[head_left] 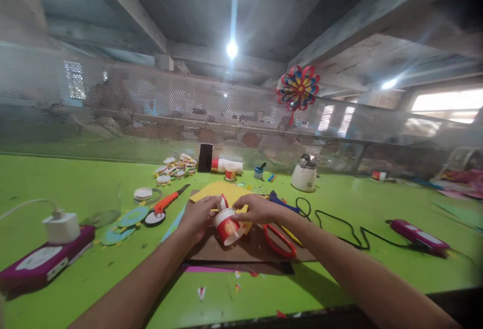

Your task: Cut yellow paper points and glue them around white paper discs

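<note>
A small red-and-white paper cup (227, 224) is tilted between my two hands, over a brown board (204, 251). My left hand (199, 214) is closed at its left side, with the fingertips by a curved red-and-white piece (224, 201) above the cup. Whether that piece is joined to the cup I cannot tell. From the right, my right hand (256, 208) pinches the cup near its upper edge. A white curl of paper (234, 237) sticks out at the lower right. Red-handled scissors (279, 242) lie beside my right hand, and yellow paper (217, 189) lies behind the cup.
An orange box cutter (166, 201), a tape roll (154, 217) and light-blue paper discs (124, 226) lie left. Power strips (49, 263) flank both sides, with a black cord (350, 236) on the right. Behind stand another paper cup (231, 171) and a white jug-like container (304, 174).
</note>
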`<action>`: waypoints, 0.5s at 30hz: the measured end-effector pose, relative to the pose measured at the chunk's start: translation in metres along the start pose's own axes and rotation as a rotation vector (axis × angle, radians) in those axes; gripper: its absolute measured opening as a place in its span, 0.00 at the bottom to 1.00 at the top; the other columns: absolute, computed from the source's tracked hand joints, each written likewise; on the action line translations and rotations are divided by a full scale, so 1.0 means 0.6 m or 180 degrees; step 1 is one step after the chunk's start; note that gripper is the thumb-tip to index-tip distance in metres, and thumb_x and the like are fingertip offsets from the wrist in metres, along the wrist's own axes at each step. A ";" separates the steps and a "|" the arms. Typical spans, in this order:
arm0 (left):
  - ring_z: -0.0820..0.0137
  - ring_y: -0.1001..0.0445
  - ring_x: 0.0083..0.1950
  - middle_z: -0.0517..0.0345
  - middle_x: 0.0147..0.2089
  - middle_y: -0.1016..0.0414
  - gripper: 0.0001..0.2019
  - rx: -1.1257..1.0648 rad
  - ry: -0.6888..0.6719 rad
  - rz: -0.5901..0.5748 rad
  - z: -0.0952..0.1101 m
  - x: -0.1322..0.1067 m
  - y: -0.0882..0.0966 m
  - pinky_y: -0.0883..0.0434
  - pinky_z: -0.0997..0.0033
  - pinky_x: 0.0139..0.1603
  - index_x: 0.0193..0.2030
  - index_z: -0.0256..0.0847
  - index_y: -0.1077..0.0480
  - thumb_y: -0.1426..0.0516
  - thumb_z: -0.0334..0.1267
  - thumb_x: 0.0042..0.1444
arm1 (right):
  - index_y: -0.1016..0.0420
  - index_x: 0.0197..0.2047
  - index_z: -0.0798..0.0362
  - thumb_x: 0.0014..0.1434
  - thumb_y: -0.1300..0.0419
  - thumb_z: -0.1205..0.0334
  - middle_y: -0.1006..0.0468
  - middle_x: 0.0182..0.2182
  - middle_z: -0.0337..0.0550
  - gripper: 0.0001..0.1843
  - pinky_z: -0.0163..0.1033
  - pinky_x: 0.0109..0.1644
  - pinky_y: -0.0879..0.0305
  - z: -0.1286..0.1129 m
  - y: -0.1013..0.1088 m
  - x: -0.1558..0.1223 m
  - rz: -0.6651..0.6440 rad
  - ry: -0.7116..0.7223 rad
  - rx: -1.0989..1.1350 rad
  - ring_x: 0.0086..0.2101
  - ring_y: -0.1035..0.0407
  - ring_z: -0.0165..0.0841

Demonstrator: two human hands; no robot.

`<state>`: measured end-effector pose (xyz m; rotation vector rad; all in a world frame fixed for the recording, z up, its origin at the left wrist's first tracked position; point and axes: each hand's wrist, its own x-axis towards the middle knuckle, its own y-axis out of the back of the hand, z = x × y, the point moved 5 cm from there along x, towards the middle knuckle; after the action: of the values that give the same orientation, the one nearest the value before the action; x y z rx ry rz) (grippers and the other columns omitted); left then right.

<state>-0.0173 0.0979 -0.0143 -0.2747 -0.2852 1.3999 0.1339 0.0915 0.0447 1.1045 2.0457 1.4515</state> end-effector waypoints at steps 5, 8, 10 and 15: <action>0.73 0.30 0.26 0.57 0.29 0.27 0.14 -0.0204 -0.0098 0.0032 0.006 -0.007 -0.008 0.34 0.74 0.28 0.31 0.35 0.29 0.36 0.43 0.43 | 0.20 0.29 0.58 0.53 0.36 0.55 0.23 0.23 0.38 0.13 0.32 0.33 0.37 0.019 -0.013 -0.003 -0.0143 0.0073 0.0714 0.26 0.32 0.29; 0.71 0.29 0.29 0.56 0.31 0.26 0.14 -0.0314 -0.0198 0.0219 0.014 -0.006 -0.005 0.31 0.71 0.32 0.32 0.35 0.28 0.35 0.43 0.42 | 0.24 0.26 0.58 0.54 0.37 0.51 0.27 0.20 0.36 0.17 0.31 0.28 0.39 0.035 -0.011 -0.014 0.0108 -0.0069 0.1098 0.22 0.36 0.26; 0.72 0.28 0.32 0.57 0.32 0.26 0.14 -0.0392 -0.0387 0.0505 0.024 -0.002 0.009 0.30 0.72 0.36 0.32 0.37 0.28 0.35 0.43 0.41 | 0.26 0.27 0.57 0.57 0.40 0.49 0.30 0.19 0.34 0.19 0.31 0.26 0.40 0.057 0.000 -0.017 0.0389 -0.0256 0.1295 0.21 0.37 0.25; 0.72 0.29 0.35 0.58 0.34 0.27 0.14 -0.0450 -0.0572 0.0960 0.037 0.010 0.039 0.29 0.72 0.38 0.34 0.38 0.30 0.37 0.45 0.44 | 0.28 0.43 0.58 0.65 0.46 0.54 0.25 0.33 0.40 0.15 0.36 0.32 0.30 0.160 0.067 0.009 0.1216 -0.1064 0.1375 0.28 0.29 0.28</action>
<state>-0.0457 0.1079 -0.0017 -0.3179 -0.5084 1.7091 0.2129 0.1600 0.0455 1.8558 2.0214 0.8959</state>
